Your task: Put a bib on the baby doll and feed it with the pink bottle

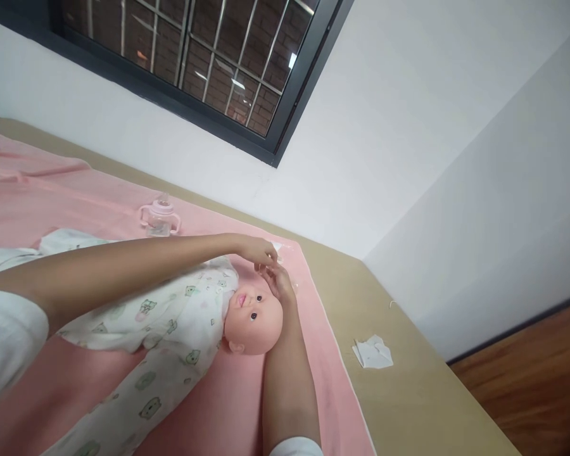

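Note:
A baby doll [254, 320] in a white outfit printed with small green bears lies on its back on a pink blanket [209, 405]. Beyond its head, my left hand [257, 250] and my right hand [278, 280] meet at the fingertips. My left arm reaches across above the doll's body, its fingers closed in a pinch. The right forearm passes beside the top of the doll's head, and that hand's fingers are curled. Whatever sits between the fingers is too small to make out. Just past my left fingertips shows a small white piece [277, 246].
A pink two-handled baby bottle [160, 218] stands on the blanket near the wall. Crumpled white tissue [373, 352] lies on the tan surface [361, 304] right of the blanket. White walls and a barred, dark-framed window [275, 149] rise behind.

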{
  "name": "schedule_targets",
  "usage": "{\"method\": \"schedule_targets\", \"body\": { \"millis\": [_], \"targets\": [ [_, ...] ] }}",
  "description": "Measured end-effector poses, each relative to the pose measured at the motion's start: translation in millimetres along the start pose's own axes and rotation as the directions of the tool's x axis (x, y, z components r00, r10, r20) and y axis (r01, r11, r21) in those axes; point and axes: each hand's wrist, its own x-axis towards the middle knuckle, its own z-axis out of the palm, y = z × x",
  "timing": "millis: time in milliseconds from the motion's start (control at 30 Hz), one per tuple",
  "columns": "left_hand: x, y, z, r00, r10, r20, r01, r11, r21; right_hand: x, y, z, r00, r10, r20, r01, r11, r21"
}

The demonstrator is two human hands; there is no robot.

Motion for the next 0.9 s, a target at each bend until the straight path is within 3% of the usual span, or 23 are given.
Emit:
{"method": "schedule_targets", "body": {
  "millis": [100, 233, 367, 467, 533, 633, 733, 900],
  "targets": [
    [-23, 9, -18, 0.990, -0.029, -0.141, 0.033, 0.999, 0.027, -1, -3, -2, 1.000, 0.020, -0.004, -0.020, 0.996, 0.081],
    [-55, 21, -28, 0.937, -0.018, -0.350, -0.012, 0.996, -0.085, -5, -24, -8, 0.995, -0.016, -0.094, 0.023, 0.997, 0.074],
    [-89, 32, -23, 0.877, -0.010, -0.480, -0.063, 0.989, -0.136, -13, -58, -12, 0.953, -0.163, -0.256, 0.110, 0.971, -0.212],
    [-117, 42, -12, 0.847, -0.027, -0.531, -0.043, 0.992, -0.119, -24, -82, -11, 0.893, -0.304, -0.331, 0.098, 0.851, -0.516],
    [-133, 48, -4, 0.834, -0.026, -0.551, -0.049, 0.991, -0.121, -34, -95, -6, 0.883, -0.351, -0.313, 0.095, 0.784, -0.613],
    [-150, 52, 6, 0.819, -0.028, -0.574, -0.060, 0.989, -0.134, -48, -112, 7, 0.925, -0.312, -0.216, 0.108, 0.763, -0.638],
    [-156, 47, 8, 0.832, -0.035, -0.554, -0.056, 0.988, -0.146, -57, -123, 26, 0.946, -0.301, -0.118, 0.155, 0.744, -0.650],
    [-155, 30, 0, 0.836, -0.013, -0.548, -0.099, 0.980, -0.174, -67, -133, 63, 0.894, -0.448, 0.017, 0.387, 0.753, -0.532]
  ]
}}
